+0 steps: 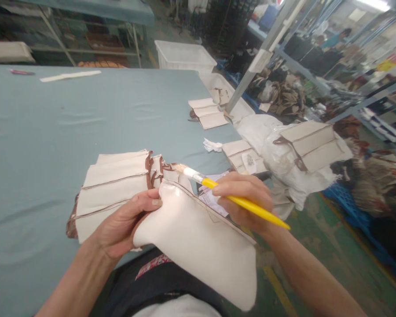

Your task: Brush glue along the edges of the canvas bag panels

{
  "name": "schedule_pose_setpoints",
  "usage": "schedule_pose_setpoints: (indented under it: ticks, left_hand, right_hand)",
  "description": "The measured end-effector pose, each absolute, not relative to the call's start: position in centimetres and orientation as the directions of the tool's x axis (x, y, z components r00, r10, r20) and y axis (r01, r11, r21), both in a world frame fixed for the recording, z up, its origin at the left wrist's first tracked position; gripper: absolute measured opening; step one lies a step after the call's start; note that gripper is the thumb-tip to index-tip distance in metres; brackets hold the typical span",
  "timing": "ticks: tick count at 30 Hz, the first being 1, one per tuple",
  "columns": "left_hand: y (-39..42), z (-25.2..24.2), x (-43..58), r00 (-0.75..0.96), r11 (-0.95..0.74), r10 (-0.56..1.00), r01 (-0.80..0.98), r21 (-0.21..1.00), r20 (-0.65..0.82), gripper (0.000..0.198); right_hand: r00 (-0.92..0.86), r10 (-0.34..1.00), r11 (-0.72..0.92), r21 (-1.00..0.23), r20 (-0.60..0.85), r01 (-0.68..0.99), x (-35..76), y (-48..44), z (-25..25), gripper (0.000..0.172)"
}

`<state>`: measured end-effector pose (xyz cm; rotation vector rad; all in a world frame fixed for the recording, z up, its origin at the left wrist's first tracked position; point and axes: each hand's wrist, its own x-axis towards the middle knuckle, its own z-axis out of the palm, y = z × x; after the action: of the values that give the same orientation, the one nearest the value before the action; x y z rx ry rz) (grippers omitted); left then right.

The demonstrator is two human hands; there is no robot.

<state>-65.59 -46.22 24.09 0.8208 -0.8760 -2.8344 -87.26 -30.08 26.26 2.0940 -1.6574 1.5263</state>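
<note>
Cream panel [198, 237] hangs off the near edge of the table [36, 132], with a stack of brown-edged pieces [112, 185] lying just behind it on the left. The left hand [125, 220] pinches its upper corner. The right hand [244, 198] grips a yellow brush [270, 217], bristles at the panel's top edge. Farther right sit smaller stacks [207, 112] and a plastic bag [277, 149] holding more pieces.

A white crate [185, 55] stands beyond the grey-blue table [53, 132], whose far corner bears perhaps a pen [21, 71].
</note>
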Motion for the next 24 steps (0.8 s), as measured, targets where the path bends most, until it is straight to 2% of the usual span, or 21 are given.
schedule_pose_setpoints:
  ticks: [3, 5, 7, 9, 12, 18, 24]
  left_hand:
    - [-46.0, 24.3, -65.5, -0.852, -0.817, -0.229, -0.094, 0.569, -0.470, 0.032]
    - [-45.8, 24.2, -65.3, -0.835, -0.798, -0.257, -0.101, 0.594, -0.487, 0.034]
    - [-45.7, 24.1, -65.2, -0.807, -0.773, -0.306, -0.099, 0.627, -0.505, 0.038]
    - [-45.6, 24.0, -65.1, -0.775, -0.744, -0.366, -0.089, 0.662, -0.516, 0.043]
    - [-45.6, 24.1, -64.9, -0.754, -0.709, -0.411, -0.088, 0.699, -0.512, 0.045]
    - [-45.3, 23.6, -64.4, -0.760, -0.639, -0.407, -0.160, 0.752, -0.507, 0.049]
    - [-45.1, 22.8, -63.8, -0.778, -0.533, -0.430, -0.192, 0.824, -0.459, 0.053]
  right_hand:
    - [-0.389, -0.616, -0.428, -0.706, 0.685, -0.565, -85.5, -30.1, 26.1, 0.005]
    - [-0.610, -0.576, -0.354, -0.839, 0.544, -0.413, -84.4, -30.3, 26.3, 0.011]
    - [-0.705, -0.584, -0.281, -0.915, 0.402, -0.290, -83.7, -30.7, 26.6, 0.022]
    - [-0.705, -0.630, -0.229, -0.945, 0.327, -0.234, -83.5, -31.1, 26.9, 0.033]
    - [-0.696, -0.649, -0.182, -0.951, 0.308, -0.251, -83.6, -31.8, 27.3, 0.041]
    - [-0.583, -0.720, -0.095, -0.886, 0.376, -0.454, -83.2, -33.3, 27.4, 0.033]
    - [-0.540, -0.666, -0.212, -0.824, 0.516, -0.526, -82.4, -34.6, 25.6, 0.023]
